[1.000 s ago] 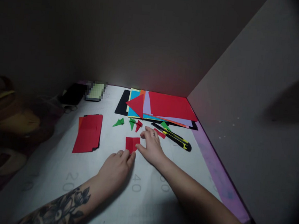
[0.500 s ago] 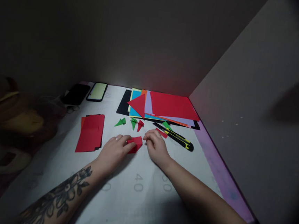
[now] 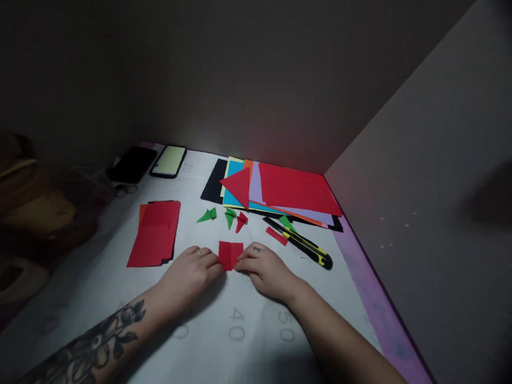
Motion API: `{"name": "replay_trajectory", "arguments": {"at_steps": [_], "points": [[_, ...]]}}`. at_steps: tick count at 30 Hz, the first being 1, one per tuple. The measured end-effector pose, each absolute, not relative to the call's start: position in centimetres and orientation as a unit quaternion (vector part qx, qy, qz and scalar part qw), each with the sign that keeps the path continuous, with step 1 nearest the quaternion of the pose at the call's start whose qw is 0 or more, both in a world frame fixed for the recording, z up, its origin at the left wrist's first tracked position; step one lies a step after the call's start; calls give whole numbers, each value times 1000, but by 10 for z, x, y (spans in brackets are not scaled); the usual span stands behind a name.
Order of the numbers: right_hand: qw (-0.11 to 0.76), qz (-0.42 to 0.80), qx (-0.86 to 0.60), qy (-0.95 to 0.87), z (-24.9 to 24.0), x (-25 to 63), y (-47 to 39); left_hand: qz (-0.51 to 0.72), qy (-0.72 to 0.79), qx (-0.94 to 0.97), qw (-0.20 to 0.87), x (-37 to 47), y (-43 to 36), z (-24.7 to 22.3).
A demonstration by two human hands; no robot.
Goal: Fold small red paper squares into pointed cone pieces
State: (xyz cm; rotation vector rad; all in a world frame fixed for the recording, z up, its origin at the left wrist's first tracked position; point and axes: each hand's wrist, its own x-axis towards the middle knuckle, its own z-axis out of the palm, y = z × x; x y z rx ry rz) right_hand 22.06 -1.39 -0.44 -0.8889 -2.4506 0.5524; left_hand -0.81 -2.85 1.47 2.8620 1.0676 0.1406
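Note:
A small piece of red paper (image 3: 230,253) with a crease down its middle lies between my hands. My left hand (image 3: 198,269) pinches its left edge, fingers closed. At the paper's lower right edge, my right hand (image 3: 266,268) grips with thumb and fingers together. Just beyond are small folded paper shapes: a green one (image 3: 207,214), another green one (image 3: 229,218) and a red one (image 3: 241,222). A black and yellow box cutter (image 3: 300,244) rests to the right, beside a red paper strip (image 3: 276,235) and a green scrap (image 3: 288,223).
Coloured paper sheets (image 3: 298,190) are stacked at the back, with a red paper triangle (image 3: 238,187) on top. Red sheets (image 3: 156,234) lie at the left. Behind them are a phone (image 3: 169,161) and a dark flat object (image 3: 133,164). Walls border the table (image 3: 250,359) behind and right.
The red paper now lies opened out with its crease showing. My right hand has moved left and down onto its edge; my left hand has shifted slightly toward me.

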Motion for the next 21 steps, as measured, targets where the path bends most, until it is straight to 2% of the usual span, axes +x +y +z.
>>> {"name": "replay_trajectory", "arguments": {"at_steps": [4,8,12,21], "points": [[219,216,-327,-893,-2,219,-15,88,384,919,11,-12,-23,15],[247,225,-386,-860,-5,215,-15,103,345,932,34,-9,-24,14],[248,228,-435,-835,-8,210,-12,85,319,942,65,-4,-28,12],[239,216,-518,-792,-14,200,-4,8,361,932,45,9,-37,15]]}}
